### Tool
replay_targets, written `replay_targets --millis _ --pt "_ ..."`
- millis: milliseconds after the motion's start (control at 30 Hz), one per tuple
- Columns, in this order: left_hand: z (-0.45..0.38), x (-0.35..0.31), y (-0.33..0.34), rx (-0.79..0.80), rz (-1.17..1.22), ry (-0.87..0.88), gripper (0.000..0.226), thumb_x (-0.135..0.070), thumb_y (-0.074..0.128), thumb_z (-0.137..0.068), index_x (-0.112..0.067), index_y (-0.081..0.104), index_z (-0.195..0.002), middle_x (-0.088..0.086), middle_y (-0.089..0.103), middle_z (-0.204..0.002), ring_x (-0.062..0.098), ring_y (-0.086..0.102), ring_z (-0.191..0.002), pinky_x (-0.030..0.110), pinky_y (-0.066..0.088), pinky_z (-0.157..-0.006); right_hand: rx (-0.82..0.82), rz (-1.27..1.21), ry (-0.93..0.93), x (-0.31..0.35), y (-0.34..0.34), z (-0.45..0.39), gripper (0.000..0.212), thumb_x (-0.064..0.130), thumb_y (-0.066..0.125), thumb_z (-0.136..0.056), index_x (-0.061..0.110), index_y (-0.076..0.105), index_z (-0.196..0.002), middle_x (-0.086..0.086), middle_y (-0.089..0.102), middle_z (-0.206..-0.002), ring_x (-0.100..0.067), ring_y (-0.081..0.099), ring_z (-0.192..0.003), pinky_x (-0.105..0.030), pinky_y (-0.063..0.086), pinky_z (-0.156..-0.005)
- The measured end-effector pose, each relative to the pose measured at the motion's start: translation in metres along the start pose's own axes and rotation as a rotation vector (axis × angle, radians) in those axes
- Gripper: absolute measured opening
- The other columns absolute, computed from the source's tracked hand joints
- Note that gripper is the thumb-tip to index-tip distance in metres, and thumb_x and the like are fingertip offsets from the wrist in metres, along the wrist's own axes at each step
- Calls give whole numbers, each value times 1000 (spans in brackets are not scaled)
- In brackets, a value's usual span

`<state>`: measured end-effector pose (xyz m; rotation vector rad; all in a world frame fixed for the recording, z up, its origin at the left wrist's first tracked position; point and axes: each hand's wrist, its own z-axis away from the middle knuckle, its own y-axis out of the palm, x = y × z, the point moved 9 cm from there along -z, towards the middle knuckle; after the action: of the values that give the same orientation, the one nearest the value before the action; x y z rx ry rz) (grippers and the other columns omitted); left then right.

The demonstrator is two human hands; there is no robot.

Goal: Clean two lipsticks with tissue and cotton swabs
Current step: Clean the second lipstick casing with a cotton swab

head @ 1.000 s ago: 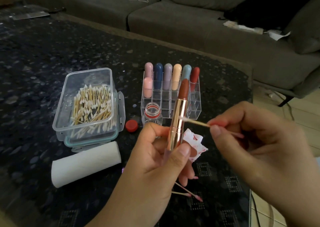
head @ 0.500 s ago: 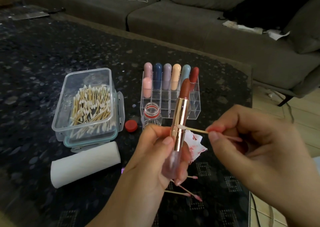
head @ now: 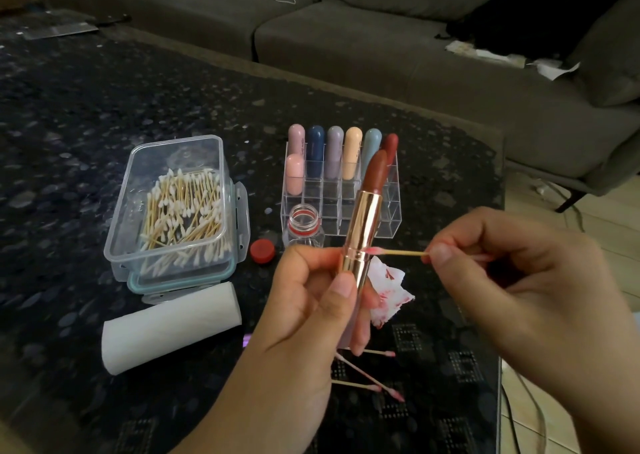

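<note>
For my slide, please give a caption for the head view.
Left hand holds an open lipstick; right hand wipes its case with a cotton swab.

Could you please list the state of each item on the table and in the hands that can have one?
lipstick: uncapped, bullet extended, held by left hand
cotton swab: tip pink, against the gold tube, pinched by right hand
swab box: open, lid off
small bottle: open
red cap: off, beside bottle
tissue piece: crumpled, red-stained
tissue roll: lying on its side
used swabs: pink-tipped, on table
</note>
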<state>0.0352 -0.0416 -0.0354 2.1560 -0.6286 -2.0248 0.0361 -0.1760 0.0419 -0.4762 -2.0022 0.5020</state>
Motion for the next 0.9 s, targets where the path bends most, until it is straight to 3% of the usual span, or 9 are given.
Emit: replay_targets --millis 100,200,400,567,767,900 --pt "0 0 1 -4 -5 10 16 -38 55 -73 -34 66 -84 -1 65 -70 13 53 -56 24 44 -55 18 -4 -14 2 5 0 16 31 57 -77 23 61 -65 1 55 -54 -4 44 -41 -3 32 -44" --pt "1 1 2 -5 -8 13 16 -38 55 -73 -33 65 -84 -2 65 -69 13 53 -56 23 44 -55 37 24 -11 4 10 -1 16 33 56 -78 25 63 -67 1 58 -56 -10 51 -45 -5 36 -45" --pt "0 0 0 -3 -9 9 16 -38 55 -74 -32 65 -85 0 65 -70 13 52 -56 25 43 -56 11 -56 11 -2 1 -1 12 30 57 -75 21 61 -68 -3 51 -52 -7 40 -40 -4 31 -44" --pt "0 0 0 -20 -27 21 16 -39 55 -73 -33 65 -85 -1 65 -72 14 52 -57 26 43 -56 23 21 -44 7 9 1 13 31 59 -79 23 64 -70 -1 58 -58 -9 51 -46 -7 38 -46" --pt "-1 -1 -2 -41 -33 30 16 -38 57 -72 -33 64 -86 -1 64 -71 13 51 -56 27 43 -56 -11 10 -48 6 0 1 10 27 59 -77 23 59 -68 -6 53 -56 -11 43 -42 -6 33 -45" --pt "0 0 -1 -52 14 26 15 -33 61 -69 -31 63 -84 -1 65 -71 13 55 -56 26 47 -55 11 98 -76 12 9 1 14 29 58 -80 23 62 -69 -2 55 -58 -9 49 -47 -5 34 -48"
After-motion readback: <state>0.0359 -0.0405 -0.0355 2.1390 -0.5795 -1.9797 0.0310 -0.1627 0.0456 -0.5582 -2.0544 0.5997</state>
